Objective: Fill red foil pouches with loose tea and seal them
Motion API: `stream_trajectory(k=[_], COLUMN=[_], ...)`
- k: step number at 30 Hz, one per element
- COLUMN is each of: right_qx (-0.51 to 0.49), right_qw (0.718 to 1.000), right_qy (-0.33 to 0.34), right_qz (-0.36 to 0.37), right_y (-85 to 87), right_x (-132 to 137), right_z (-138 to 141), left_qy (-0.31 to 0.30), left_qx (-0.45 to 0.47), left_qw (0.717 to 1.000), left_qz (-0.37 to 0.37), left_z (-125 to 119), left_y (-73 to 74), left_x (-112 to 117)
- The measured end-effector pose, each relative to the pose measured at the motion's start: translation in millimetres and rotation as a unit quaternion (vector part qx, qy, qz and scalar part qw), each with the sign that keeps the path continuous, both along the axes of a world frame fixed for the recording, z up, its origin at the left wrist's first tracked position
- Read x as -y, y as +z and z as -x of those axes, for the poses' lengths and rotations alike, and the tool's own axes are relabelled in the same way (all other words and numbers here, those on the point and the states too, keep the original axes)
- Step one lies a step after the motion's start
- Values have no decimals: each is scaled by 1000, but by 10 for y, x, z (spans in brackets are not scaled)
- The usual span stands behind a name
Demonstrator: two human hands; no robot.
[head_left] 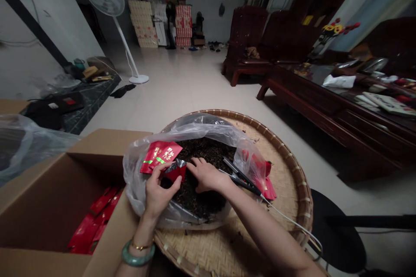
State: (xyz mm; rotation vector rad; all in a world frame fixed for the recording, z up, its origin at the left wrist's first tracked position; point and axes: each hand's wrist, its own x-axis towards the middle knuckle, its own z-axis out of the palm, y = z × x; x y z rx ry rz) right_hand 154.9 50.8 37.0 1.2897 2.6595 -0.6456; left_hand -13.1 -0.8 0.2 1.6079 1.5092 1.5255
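Observation:
My left hand (158, 190) is closed on a small red foil packet (180, 173), its silvery mouth gaping towards the right. Beside it, my right hand (206, 176) curls down over dark loose tea leaves (208, 149), thumb and fingers bent around some of them; the fingertips are partly hidden. The leaves fill a clear plastic bag (136, 190) spread open on a round woven bamboo tray (260, 242). Two red packets with gold lettering (161, 154) lie on the bag's left side, above my left hand. A black, straightener-like tool with a white cord (242, 177) rests at the right of the leaves.
On the left stands an open cardboard box (35, 207) with several red packets (97, 216) inside. More red packets (268, 184) lie on the tray's right. A black round base (338, 233) stands at right. Farther off are a white fan (125, 47) and a dark wooden table (312, 108).

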Motion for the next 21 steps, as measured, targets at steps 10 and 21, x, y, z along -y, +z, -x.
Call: stream_trajectory(k=[10, 21], right_qx=[11, -23], right_qw=[999, 997], right_qy=[-1, -20], right_qz=[-37, -66], right_y=[-40, -191], right_x=[-38, -63], right_z=[31, 48], left_qy=[-2, -2], left_qx=[5, 7], left_qw=[1000, 1000], left_qz=[-3, -7], left_z=[-3, -27], left_y=[13, 18], left_x=[5, 7])
